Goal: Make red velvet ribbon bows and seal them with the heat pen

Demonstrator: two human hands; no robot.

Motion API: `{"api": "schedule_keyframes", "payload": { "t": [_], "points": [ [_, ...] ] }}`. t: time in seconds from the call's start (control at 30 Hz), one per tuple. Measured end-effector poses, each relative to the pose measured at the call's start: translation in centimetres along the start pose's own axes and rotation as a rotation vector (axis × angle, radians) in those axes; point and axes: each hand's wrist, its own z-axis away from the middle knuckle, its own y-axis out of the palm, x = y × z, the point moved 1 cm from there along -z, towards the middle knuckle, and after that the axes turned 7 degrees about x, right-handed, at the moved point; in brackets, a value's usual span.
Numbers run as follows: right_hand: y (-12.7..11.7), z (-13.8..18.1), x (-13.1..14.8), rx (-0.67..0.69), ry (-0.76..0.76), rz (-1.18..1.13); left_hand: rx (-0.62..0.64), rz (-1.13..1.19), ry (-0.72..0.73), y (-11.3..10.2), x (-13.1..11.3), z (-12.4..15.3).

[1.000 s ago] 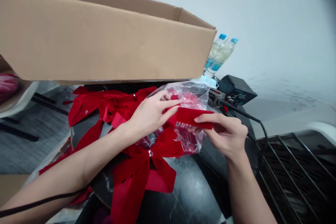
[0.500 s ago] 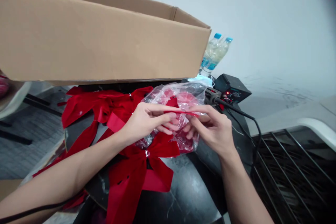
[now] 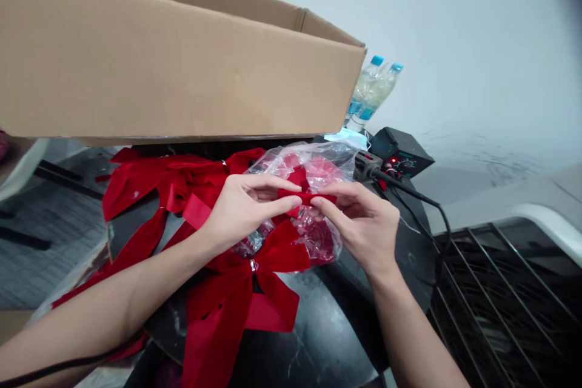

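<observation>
A short strip of red velvet ribbon (image 3: 304,199) is pinched between both hands above a clear plastic bag (image 3: 325,239) with red pieces inside. My left hand (image 3: 248,200) is closed on the ribbon's left part, thumb in front. On its right part, my right hand (image 3: 364,212) pinches with thumb and fingers, close to the left thumb. Just below the hands lies a large red velvet bow (image 3: 245,291) with a shiny tie at its middle. More red bows (image 3: 168,176) are heaped to the left of my left hand.
A big open cardboard box (image 3: 191,73) stands across the back of the black marbled table (image 3: 331,321). Behind the right side are plastic bottles (image 3: 375,91), a light-blue mask (image 3: 348,137) and a black control box (image 3: 402,151) with a cable. A black rack (image 3: 504,291) stands at right.
The ribbon strip has turned so that its flat face shows, and both thumbs now press on its front. The bows and bag have stayed in place.
</observation>
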Motion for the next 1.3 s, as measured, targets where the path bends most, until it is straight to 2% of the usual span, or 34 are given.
{"api": "schedule_keyframes", "payload": {
  "t": [0.17,0.3,0.47,0.6,0.7,0.77,0.83,0.9,1.0,1.07,1.17,1.23,1.3],
  "points": [
    [-0.1,0.0,-0.2,0.068,0.061,-0.070,-0.015,-0.011,0.018,-0.2,0.1,0.1],
    [-0.3,-0.4,0.2,0.205,0.076,-0.013,0.005,-0.065,0.052,-0.2,0.0,0.2],
    [-0.8,-0.7,0.5,0.257,-0.041,0.201,0.032,-0.083,0.055,-0.1,0.2,0.5],
    [-1.1,-0.9,0.7,0.370,-0.146,0.360,0.044,-0.163,0.040,-0.1,-0.1,0.3],
    [-1.6,-0.9,1.5,0.426,-0.219,0.471,0.087,-0.204,-0.045,-0.5,-1.1,0.3],
    [-2.2,-0.2,2.6,0.423,-0.212,0.487,0.179,-0.314,-0.141,-1.1,-1.9,0.9],
    [-2.7,1.2,3.8,0.433,-0.098,0.429,0.308,-0.572,-0.210,-1.8,-2.5,2.3],
    [-2.6,3.7,4.7,0.502,0.123,0.318,0.439,-0.901,-0.229,-2.3,-2.5,4.0],
    [-0.8,8.3,5.2,0.632,0.416,0.205,0.534,-1.207,-0.221,-2.1,-1.4,6.4],
    [1.2,10.7,4.9,0.610,0.441,0.186,0.501,-1.232,-0.179,-1.6,-0.8,7.2],
    [3.7,12.3,4.2,0.460,0.359,0.138,0.366,-1.117,-0.111,-0.9,-1.2,7.2],
    [4.0,12.2,4.0,0.383,0.305,0.070,0.305,-0.985,-0.138,-0.6,-2.2,6.9],
    [3.1,11.7,4.1,0.348,0.250,0.019,0.312,-0.793,-0.187,-0.4,-3.4,6.5]
  ]
}}
